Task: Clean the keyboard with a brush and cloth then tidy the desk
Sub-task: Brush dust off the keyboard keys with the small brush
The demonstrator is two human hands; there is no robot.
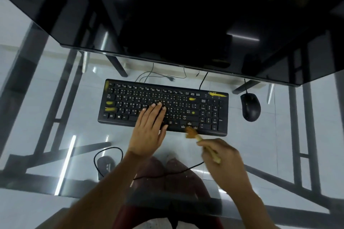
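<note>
On one keyboard (162,107), one flat left hand (149,128), one brush (193,134).

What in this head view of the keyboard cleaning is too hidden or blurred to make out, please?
- Brush: motion-blurred; contact with the keyboard unclear.
- Right hand: blurred, exact grip unclear.
- Keys under the left hand: covered.
- Key legends: too small.
- Cloth: not visible.

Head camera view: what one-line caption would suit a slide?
Left hand steadies the keyboard while right hand sweeps a brush along its front edge.

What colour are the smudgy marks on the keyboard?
Yellow, on the black keyboard, clearest at its left end in the head view.
</note>
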